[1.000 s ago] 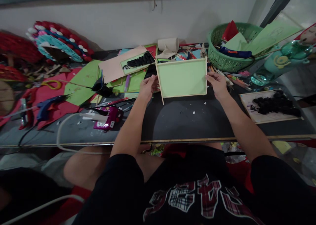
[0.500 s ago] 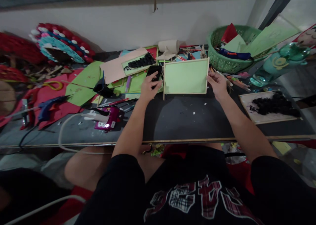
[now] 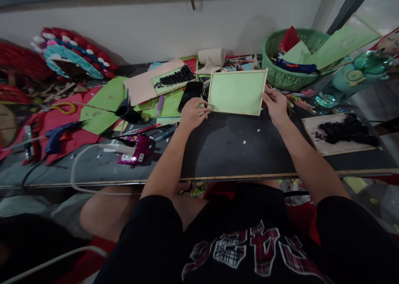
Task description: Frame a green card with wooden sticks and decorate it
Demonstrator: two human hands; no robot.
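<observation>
Green basket (image 3: 278, 77) (red piece (image 3: 289, 40) inside) | left hand (image 3: 193, 113), right hand (image 3: 276, 104): pinching framed panel (image 3: 237, 92)

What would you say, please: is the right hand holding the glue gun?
No, the right hand holds the green framed panel's right edge, while the glue gun lies over red paper.

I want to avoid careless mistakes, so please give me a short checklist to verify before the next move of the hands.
1. Right hand holds the green panel at its right edge: ok.
2. Left hand grips firmly: cannot tell; its fingertips are at the panel's lower left corner.
3. Black phone well away from the left hand: not ok, it lies right by it.
4. Table free of white scraps: not ok.
5. Blue glue gun cold: cannot tell.
</observation>
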